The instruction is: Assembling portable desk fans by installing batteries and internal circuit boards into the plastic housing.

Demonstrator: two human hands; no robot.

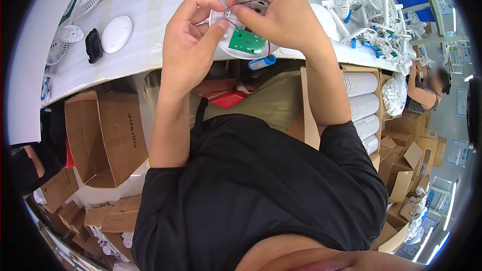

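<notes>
A white round plastic base (232, 52) is at the table's front edge, its inner side facing up. On it sits a green circuit board (247, 41) with thin red and dark wires. A blue cylindrical battery (262, 62) hangs by a wire at the base's near rim. My left hand (193, 40) closes on the base's left side, thumb on its inner face. Over the upper part, my right hand (276, 12) has its thumb and index finger closed on a thin wire beside a small white connector (227, 14). Its other fingers curl over the far rim.
Left on the table (150, 30) lie a white oval cover (117, 34), a black holder (93, 45) and small white fans (88, 4). Many white fans (366, 0) crowd the right end. Below are an open carton (105, 138) and stacked white discs (362, 106). Another person (427, 90) works at far right.
</notes>
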